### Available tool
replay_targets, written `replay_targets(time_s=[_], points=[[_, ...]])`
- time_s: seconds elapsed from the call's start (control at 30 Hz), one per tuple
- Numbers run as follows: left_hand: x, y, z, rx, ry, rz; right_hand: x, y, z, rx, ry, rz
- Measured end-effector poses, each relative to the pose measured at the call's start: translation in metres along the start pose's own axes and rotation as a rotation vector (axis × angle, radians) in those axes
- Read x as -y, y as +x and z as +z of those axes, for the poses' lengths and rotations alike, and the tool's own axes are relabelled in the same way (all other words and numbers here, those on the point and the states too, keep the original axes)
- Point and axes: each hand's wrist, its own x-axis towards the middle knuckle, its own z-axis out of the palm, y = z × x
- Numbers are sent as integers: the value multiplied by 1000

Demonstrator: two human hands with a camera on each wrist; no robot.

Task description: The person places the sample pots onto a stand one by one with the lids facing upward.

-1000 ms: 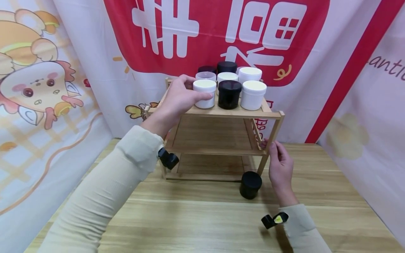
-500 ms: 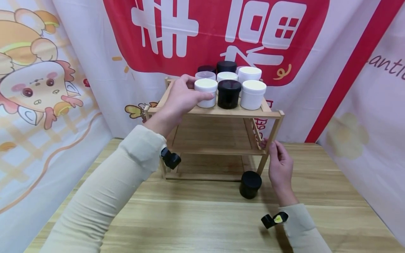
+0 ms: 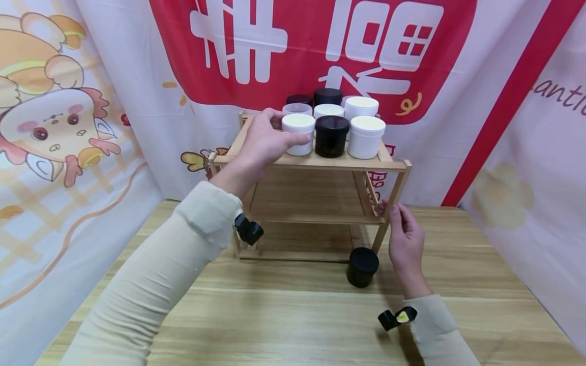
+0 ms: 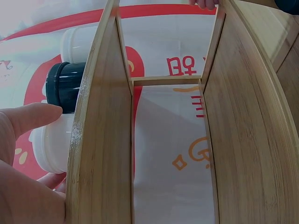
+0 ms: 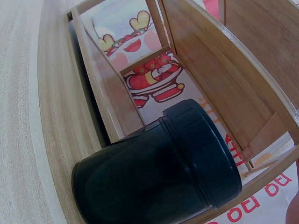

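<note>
My left hand point(image 3: 263, 140) holds a white lidded jar point(image 3: 298, 134) between thumb and fingers. This jar sits at the front left of the wooden rack's point(image 3: 320, 161) top shelf, close beside a black jar point(image 3: 331, 137). To the right of that stands another white jar point(image 3: 366, 137). The left wrist view shows my thumb point(image 4: 39, 114) along the held white jar point(image 4: 52, 144). My right hand point(image 3: 407, 241) grips the rack's right front post, its fingertips partly hidden behind the wood. Below it, a black jar point(image 3: 362, 267) stands upright on the table, large in the right wrist view.
Behind the front row, several more jars point(image 3: 328, 96) in white, black and clear crowd the top shelf. The middle shelf point(image 3: 311, 195) and bottom shelf point(image 3: 302, 239) show bare wood. Printed curtains point(image 3: 133, 76) enclose the wooden table point(image 3: 256, 310) at the back and sides.
The white jar in my left hand has shifted slightly right, closer to the black jar, mostly in the first half second. My right hand stays on the post.
</note>
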Motion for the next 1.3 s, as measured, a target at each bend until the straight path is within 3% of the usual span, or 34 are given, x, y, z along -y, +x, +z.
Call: replay_targets(time_s=[0.83, 1.07, 1.3], points=[[3, -3, 2, -14, -4, 2, 1, -1, -1, 13, -23, 12], [0, -7, -4, -27, 0, -8, 1, -2, 0, 11, -29, 24], [0, -19, -11, -113, -34, 44, 1, -1, -1, 14, -56, 48]])
